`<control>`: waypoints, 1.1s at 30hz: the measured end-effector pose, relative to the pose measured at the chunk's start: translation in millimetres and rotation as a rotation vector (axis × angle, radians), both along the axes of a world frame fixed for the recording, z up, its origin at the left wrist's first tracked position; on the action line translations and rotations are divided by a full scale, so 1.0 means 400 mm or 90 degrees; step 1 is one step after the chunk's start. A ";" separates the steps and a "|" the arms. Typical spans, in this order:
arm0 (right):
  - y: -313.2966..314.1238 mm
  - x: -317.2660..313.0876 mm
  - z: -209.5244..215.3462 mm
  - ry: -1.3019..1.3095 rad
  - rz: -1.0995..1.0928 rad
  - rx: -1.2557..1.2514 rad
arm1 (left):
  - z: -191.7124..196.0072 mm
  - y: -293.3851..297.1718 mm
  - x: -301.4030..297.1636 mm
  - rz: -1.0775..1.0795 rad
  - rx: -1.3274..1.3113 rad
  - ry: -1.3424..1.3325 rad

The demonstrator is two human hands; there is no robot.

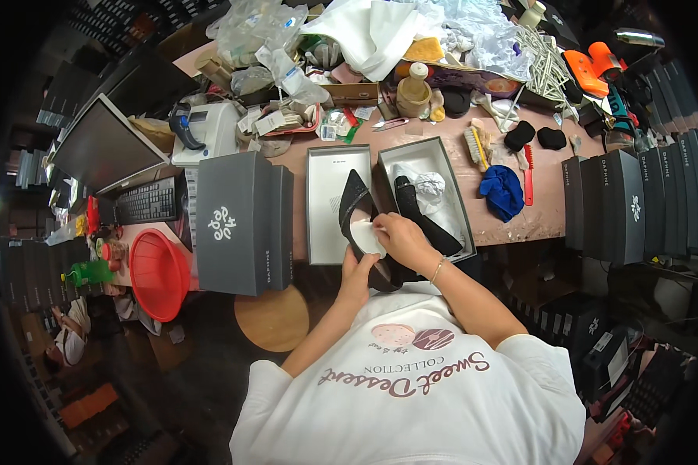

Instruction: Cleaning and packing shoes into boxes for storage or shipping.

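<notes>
My left hand (354,277) grips a black pointed-toe shoe (353,194) by its heel end, the toe pointing away from me. The fingers of my right hand (406,242) are pinched together at the shoe's opening, over the white inside (367,235); what they hold, if anything, is hidden. The shoe is held over the right edge of a grey box lid (315,246) with a white inside. Just right of it stands an open grey shoebox (464,209). Inside lie a second black shoe (419,213) and crumpled white tissue paper (430,184).
Closed grey shoeboxes (236,221) stand at left, with more boxes (620,205) stacked at right. A blue cloth (502,194), a yellow brush (477,149) and a red-handled brush (528,177) lie right of the open box. A red basin (159,273) is at far left; clutter lines the back.
</notes>
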State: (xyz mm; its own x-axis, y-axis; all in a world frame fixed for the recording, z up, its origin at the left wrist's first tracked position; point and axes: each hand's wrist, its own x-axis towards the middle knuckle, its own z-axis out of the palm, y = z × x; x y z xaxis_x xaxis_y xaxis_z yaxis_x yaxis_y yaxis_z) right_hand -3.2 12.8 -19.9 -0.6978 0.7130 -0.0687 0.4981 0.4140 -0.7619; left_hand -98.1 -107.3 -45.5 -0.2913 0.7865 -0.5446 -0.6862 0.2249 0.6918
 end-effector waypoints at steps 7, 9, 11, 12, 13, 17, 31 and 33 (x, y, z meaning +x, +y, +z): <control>-0.029 0.069 0.054 -0.107 0.203 0.118 | 0.008 -0.016 0.004 -0.044 0.026 -0.002; -0.026 0.067 0.067 -0.127 0.203 0.208 | 0.002 -0.015 0.009 -0.051 0.019 -0.021; -0.019 0.061 0.048 -0.164 0.216 0.226 | 0.011 -0.006 0.015 -0.056 0.013 -0.044; -0.012 0.055 0.033 -0.182 0.223 0.234 | 0.018 -0.003 0.017 -0.074 0.006 -0.030; 0.002 0.042 0.017 -0.166 0.190 0.247 | 0.028 -0.001 0.022 -0.091 -0.001 -0.016; 0.039 0.004 -0.020 -0.120 0.106 0.217 | 0.056 0.015 0.047 -0.068 -0.053 -0.082; 0.225 0.110 -0.058 -0.055 -0.028 0.315 | 0.056 0.012 0.034 -0.026 -0.117 -0.088; 0.291 0.136 -0.145 -0.179 0.035 0.342 | 0.065 0.029 0.026 -0.039 -0.140 -0.088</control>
State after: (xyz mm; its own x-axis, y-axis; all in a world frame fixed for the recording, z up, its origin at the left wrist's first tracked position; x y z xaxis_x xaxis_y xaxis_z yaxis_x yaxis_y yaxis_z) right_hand 51.3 129.3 -77.7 -0.7418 0.6625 0.1044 0.6168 0.7350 -0.2819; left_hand -87.7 -95.7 -19.4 -0.1581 0.6585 -0.7358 -0.7516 0.4030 0.5222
